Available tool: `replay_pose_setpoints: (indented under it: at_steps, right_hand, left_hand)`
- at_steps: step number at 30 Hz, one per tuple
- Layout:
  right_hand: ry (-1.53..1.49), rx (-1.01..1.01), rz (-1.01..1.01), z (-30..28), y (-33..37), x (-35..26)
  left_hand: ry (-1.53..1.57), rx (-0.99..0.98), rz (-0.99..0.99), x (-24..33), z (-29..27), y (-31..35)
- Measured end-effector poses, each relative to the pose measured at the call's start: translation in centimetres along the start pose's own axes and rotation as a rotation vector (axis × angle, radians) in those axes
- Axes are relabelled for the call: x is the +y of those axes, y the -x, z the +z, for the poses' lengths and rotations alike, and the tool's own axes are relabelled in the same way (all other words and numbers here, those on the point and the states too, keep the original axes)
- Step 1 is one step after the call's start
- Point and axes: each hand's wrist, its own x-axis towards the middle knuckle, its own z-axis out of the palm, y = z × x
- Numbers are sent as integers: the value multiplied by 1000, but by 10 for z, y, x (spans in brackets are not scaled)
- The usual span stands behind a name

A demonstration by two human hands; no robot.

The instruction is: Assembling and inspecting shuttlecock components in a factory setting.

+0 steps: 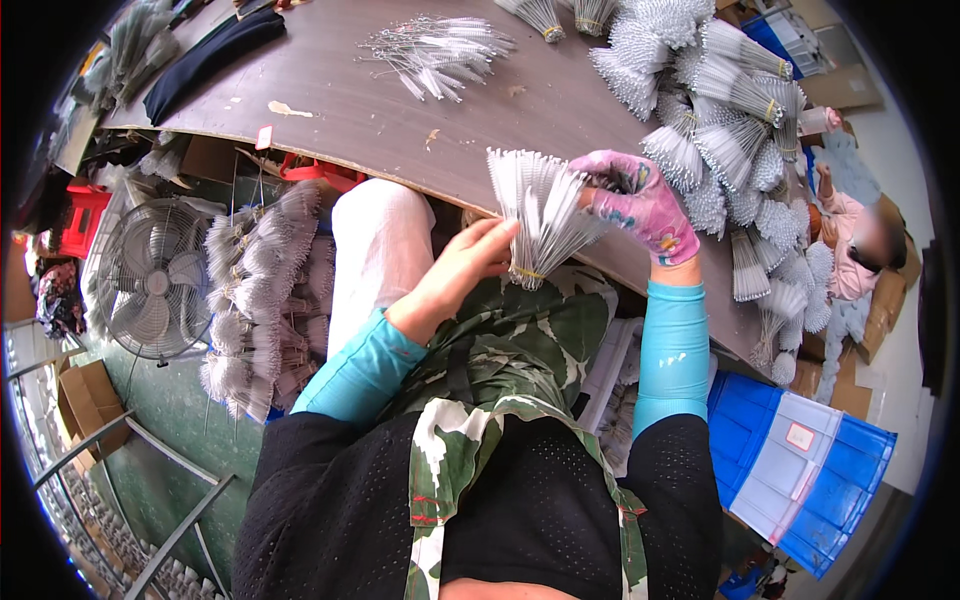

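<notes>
A bundle of thin white-bristled wire brushes (540, 205) is held above my lap at the table's front edge. A yellow band ties it near its lower, narrow end, and the brushes fan out at the top. My bare left hand (470, 262) grips the bundle from its left side, thumb and fingers closed on it. My right hand (645, 205), in a pink flowered glove, is closed at the bundle's upper right, its fingers curled against the brushes. Part of those fingers is hidden. Blue sleeves cover both my forearms.
Loose brushes (440, 52) lie on the brown table (350, 110). A large pile of banded bundles (720, 120) covers its right side. More bundles hang (262, 290) at left beside a fan (155, 280). Blue crates (800, 460) stand at right, near a person in pink (850, 235).
</notes>
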Motion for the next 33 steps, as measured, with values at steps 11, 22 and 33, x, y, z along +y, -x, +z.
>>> replay_pose_setpoints:
  at_steps: [11, 22, 33]
  right_hand:
    - [94, -151, -185, 23, 4, -7]
    - [706, 883, -336, 93, 31, 20]
    - [-280, 810, -50, 112, 31, 27]
  left_hand:
    - [625, -421, -124, -22, 13, -7]
    - [-8, 290, 566, -7, 38, -12]
    - [148, 357, 628, -8, 43, -3]
